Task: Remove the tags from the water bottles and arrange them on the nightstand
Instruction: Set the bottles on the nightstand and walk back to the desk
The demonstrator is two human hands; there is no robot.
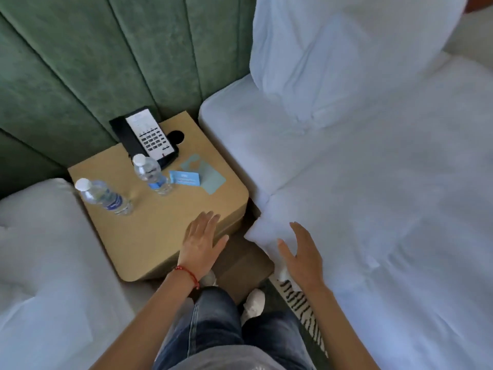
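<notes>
Hovering flat and empty, fingers spread, the left hand (201, 240) sits over the near edge of the bench (149, 233). Beyond its fingertips stand two water bottles (102, 196) (152, 173), the farther one beside a blue tag (185, 178) and a phone (145, 136). Right hand (302, 253), open and holding nothing, hangs over the bed (373, 209) corner.
</notes>
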